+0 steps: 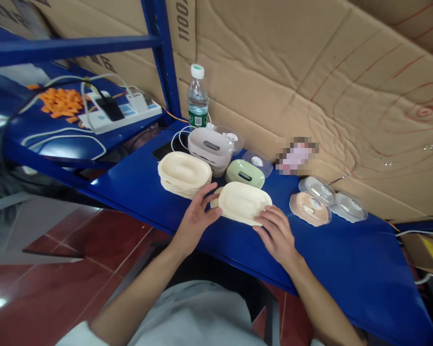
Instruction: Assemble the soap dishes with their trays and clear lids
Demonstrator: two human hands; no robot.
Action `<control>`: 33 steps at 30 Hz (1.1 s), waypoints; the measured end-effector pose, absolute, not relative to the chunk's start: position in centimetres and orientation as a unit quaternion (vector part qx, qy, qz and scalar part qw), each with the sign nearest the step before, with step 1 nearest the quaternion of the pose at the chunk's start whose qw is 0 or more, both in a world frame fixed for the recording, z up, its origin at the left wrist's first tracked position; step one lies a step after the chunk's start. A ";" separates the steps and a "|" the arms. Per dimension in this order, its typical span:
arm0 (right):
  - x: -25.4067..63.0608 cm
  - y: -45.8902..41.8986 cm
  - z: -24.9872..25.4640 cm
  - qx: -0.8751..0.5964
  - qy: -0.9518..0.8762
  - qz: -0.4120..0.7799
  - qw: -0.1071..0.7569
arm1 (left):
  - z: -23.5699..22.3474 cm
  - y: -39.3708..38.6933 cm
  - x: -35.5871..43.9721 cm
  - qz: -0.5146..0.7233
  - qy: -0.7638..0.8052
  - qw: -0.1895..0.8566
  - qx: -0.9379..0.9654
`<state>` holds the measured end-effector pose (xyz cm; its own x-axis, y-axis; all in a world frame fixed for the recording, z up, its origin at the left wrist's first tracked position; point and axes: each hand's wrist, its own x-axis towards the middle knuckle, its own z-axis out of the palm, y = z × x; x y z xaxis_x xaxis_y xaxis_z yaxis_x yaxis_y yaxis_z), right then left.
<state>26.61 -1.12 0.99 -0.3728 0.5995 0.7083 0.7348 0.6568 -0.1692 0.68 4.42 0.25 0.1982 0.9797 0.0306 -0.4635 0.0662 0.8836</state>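
A shallow cream oval dish [244, 203] with rounded corners and a raised rim is held between my hands, just above the blue table. My right hand [277, 233] grips its right end, fingers over the edge. At the opposite end, my left hand [200, 211] has its thumb and curled fingers against the dish. Another cream edge shows between those fingers and the dish; its shape is mostly hidden. To the left is a stack of similar cream dishes [184, 170]. Behind are a green oval piece with a dark slot [243, 174] and a stack of grey slotted pieces [211, 146].
Clear-lidded oval boxes, one peach [310, 210], stand on the right of the blue table [361, 269]. A water bottle [198, 98] and a dark phone [166, 148] are at the back left. A power strip [126, 115] and orange pieces [63, 102] lie on the left shelf. Cardboard [274, 72] walls the back.
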 end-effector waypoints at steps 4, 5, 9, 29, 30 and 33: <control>26.2 -1.5 0.9 -0.388 -0.840 -0.080 0.371 | -0.1 4.3 0.1 0.514 0.332 0.737 0.288; 26.0 -1.6 0.9 -0.381 -0.843 -0.079 0.372 | -0.2 4.3 -0.1 0.500 0.323 0.757 0.269; 25.3 -1.6 0.5 -0.354 -0.850 -0.068 0.384 | -0.7 4.0 0.0 0.418 0.277 0.841 0.206; 27.2 3.4 -2.3 -0.609 -0.703 -0.032 0.367 | -0.9 4.8 0.8 0.363 0.307 0.867 0.150; 27.3 3.4 -2.3 -0.608 -0.694 -0.037 0.383 | -0.9 4.8 0.7 0.360 0.310 0.867 0.152; 27.6 3.2 -1.9 -0.609 -0.674 -0.058 0.413 | -0.9 4.7 0.7 0.355 0.314 0.866 0.158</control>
